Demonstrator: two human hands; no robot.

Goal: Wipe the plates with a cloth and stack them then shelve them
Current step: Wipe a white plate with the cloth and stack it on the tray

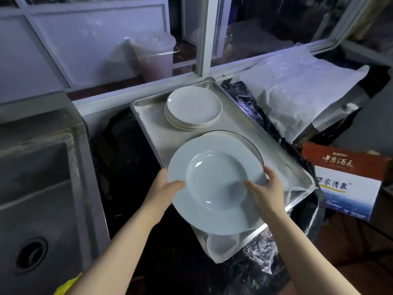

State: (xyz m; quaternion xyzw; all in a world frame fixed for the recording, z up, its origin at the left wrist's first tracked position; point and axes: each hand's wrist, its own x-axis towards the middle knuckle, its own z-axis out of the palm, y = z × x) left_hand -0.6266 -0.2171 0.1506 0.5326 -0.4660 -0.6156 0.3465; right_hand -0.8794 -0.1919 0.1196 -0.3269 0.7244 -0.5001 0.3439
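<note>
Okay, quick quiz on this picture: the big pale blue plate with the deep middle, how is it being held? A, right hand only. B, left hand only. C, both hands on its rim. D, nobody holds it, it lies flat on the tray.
C: the left hand grips the pale blue plate at its left rim and the right hand grips its right rim, above the metal tray.

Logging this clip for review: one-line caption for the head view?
Both hands, left and right, hold a pale blue deep plate over a cloth-lined metal tray beside stacked white plates.

Back-of-house dishwashing area: steel sink (42,188), metal tray (244,126) of stacked plates (192,108), lidded bucket (154,54), drinks carton (346,179).
</note>
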